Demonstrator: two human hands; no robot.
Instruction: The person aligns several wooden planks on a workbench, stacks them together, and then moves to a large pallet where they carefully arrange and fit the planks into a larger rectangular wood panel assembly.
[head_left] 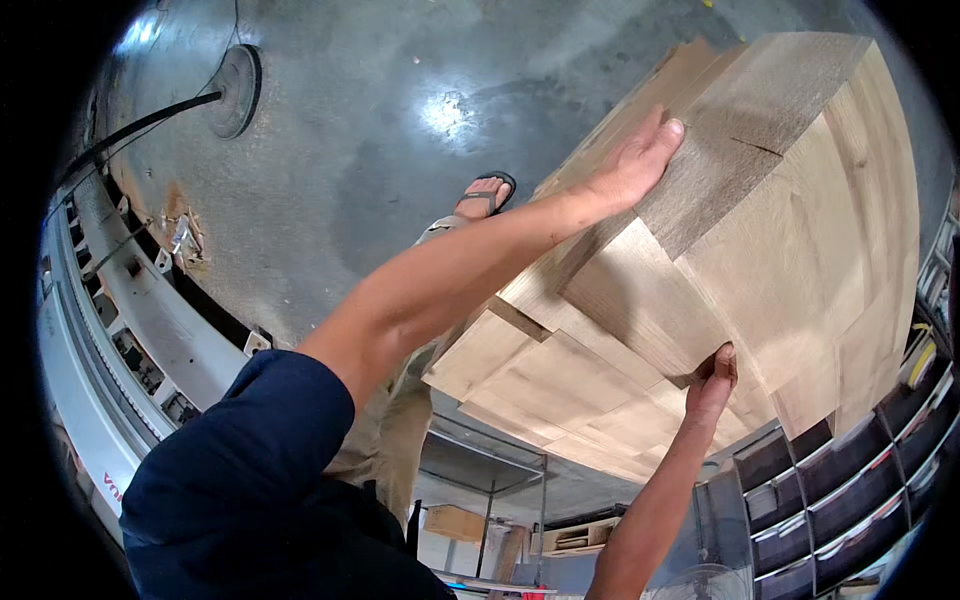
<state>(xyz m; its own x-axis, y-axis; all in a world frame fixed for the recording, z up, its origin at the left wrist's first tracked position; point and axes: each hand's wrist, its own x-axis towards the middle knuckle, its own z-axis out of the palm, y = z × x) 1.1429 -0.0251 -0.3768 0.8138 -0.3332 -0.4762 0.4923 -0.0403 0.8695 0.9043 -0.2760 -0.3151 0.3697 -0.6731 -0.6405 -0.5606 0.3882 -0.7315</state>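
A big stack of wood boards is up in the air, held between two bare hands. The boards are light brown and flat. They lie on top of each other, but their edges do not line up, so they look like steps. The stack fills the right side of the view, above the grey floor.

The left hand lies flat on the far edge of the stack. Its fingers are stretched out and press on the wood; they do not curl round it. The left arm reaches across from a dark blue sleeve.

The right hand is at the near edge of the stack. Its fingers hook onto a board edge and grip it.

Below the boards you can see the person's foot in a sandal on the floor. The floor is shiny and has a bright spot of light. A black hose runs to a round plate on the floor at the top left. A long white machine rail curves down the left side. On the right are dark storage bins in rows. A metal rack stands near the bottom middle.
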